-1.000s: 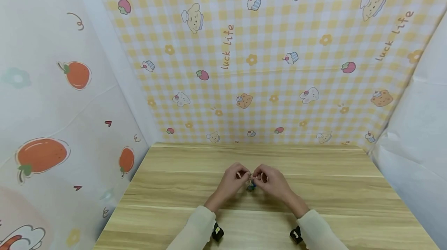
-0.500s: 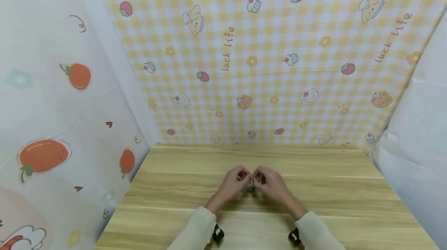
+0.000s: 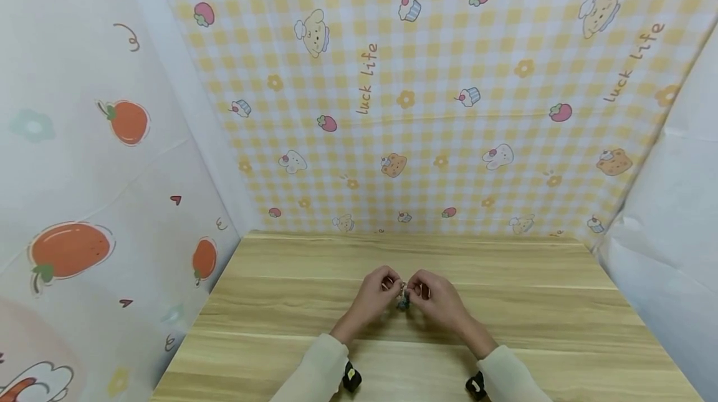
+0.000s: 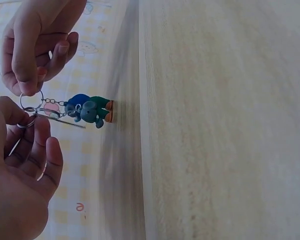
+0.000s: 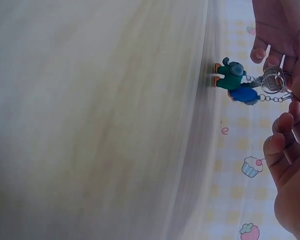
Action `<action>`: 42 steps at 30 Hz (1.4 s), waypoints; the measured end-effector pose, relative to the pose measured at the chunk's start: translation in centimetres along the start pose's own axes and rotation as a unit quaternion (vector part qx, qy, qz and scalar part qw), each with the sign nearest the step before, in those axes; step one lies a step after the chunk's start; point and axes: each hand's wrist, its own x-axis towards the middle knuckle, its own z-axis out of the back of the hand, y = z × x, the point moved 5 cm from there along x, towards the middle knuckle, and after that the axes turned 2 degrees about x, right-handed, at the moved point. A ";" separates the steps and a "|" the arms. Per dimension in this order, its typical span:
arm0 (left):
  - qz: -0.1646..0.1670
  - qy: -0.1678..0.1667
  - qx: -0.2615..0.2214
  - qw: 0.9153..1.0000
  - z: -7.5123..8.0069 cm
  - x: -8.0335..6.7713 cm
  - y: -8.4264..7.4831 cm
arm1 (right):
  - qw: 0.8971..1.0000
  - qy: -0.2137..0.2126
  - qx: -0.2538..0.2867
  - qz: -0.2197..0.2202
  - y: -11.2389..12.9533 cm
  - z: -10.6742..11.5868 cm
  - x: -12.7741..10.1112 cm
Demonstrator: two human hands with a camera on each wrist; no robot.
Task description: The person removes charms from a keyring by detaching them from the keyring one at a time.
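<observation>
Metal key rings point(image 4: 31, 107) sit pinched between our two hands, left hand point(image 3: 371, 295) and right hand point(image 3: 439, 297), above the pale wooden desk point(image 3: 550, 308), so the green and blue figure charms point(image 4: 90, 110) hang with feet touching it. Only our wrist views show the chains and figures; the head view hides them.

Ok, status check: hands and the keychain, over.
Left hand and right hand both pinch the key rings. Figure charms hang just above the table. Nothing in the way.
</observation>
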 end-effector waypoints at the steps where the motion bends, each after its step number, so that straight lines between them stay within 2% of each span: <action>1: 0.000 -0.001 -0.001 1.000 0.0 0.0 0.0 | 1.000 0.002 0.001 -0.004 0.0 0.0 -0.1; 8: -0.012 -0.009 -0.007 1.000 0.0 -0.1 -0.2 | 0.998 0.020 0.017 -0.051 -0.3 0.1 -0.2; 14: -0.020 -0.008 -0.009 1.000 0.0 -0.1 -0.4 | 0.995 0.031 0.010 -0.091 -0.5 0.0 0.1; 24: -0.023 0.009 -0.007 1.000 -0.1 -0.1 -0.6 | 0.992 0.036 0.016 -0.120 -0.6 -0.1 0.3; 34: -0.029 0.009 -0.002 1.000 -0.4 -0.1 -0.7 | 0.994 0.037 0.025 -0.101 -0.6 -0.2 0.3; 42: -0.037 -0.002 0.004 0.999 -0.2 0.0 -1.0 | 0.998 0.021 0.040 -0.039 -0.2 0.1 0.2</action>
